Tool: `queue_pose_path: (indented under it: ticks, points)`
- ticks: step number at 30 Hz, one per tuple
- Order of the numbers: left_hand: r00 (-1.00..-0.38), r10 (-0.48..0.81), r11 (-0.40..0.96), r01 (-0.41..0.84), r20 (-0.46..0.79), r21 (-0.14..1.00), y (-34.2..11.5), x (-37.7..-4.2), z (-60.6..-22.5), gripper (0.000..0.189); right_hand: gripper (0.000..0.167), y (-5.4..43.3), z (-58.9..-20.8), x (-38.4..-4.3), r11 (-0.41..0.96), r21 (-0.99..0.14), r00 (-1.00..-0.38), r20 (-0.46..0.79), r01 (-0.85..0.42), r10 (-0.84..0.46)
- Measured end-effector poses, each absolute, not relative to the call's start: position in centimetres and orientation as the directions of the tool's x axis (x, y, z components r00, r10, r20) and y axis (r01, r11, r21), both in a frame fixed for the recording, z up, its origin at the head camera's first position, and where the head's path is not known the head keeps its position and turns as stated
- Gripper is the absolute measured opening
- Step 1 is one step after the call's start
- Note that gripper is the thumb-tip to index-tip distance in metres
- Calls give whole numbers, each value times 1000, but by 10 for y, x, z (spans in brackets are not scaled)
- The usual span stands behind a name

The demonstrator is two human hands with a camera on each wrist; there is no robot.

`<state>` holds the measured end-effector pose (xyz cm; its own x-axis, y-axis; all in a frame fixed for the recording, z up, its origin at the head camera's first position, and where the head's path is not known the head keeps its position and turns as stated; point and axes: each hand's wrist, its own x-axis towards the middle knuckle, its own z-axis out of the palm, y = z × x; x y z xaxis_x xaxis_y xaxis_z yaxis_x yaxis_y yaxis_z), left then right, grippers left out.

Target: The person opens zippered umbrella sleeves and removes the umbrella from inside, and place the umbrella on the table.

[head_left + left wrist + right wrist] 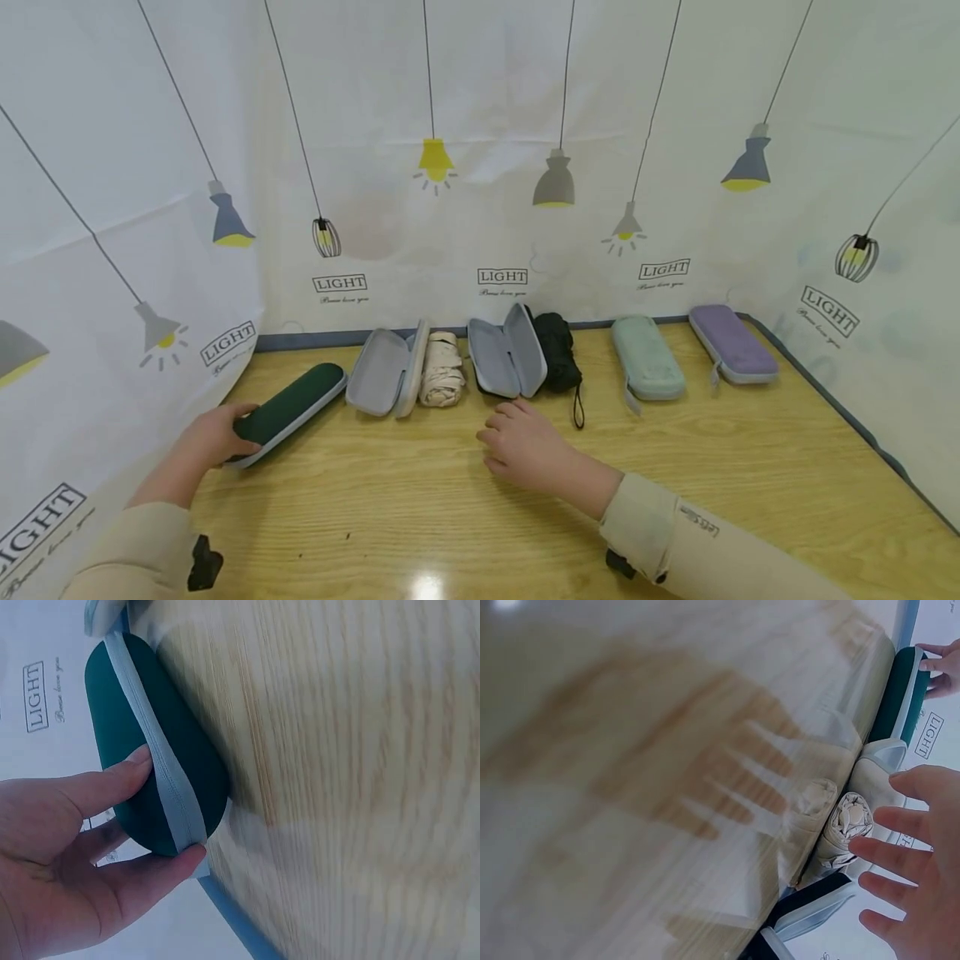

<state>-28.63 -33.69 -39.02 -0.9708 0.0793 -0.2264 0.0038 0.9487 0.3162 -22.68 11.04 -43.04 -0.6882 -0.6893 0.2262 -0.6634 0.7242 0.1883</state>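
Observation:
At the left of the table my left hand (210,437) grips the near end of a closed dark green zip case (296,408). In the left wrist view, thumb and fingers pinch the green case (187,750) around its grey zip band. My right hand (528,446) is over the table just in front of an open black case with grey lining (495,358), holding nothing. Its fingers are spread in the right wrist view. Between the hands stand an open pale case (377,375) and a rolled cream cloth bundle (442,371), perhaps a folded umbrella.
A folded black umbrella (558,354) with a wrist loop lies beside the open black case. Farther right are a closed mint case (648,358) and a closed purple case (735,346). A lamp-printed sheet (480,225) walls the wooden table (420,500) at the back and sides.

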Motion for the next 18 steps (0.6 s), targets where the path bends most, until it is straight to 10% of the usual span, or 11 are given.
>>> queue_pose_path:
  ticks: [18]
  points:
    - [-928,268,928,176,-258,328,-377,-276,-391,81,31,118,-432,-230,741,104,-715,204,-663,-669]
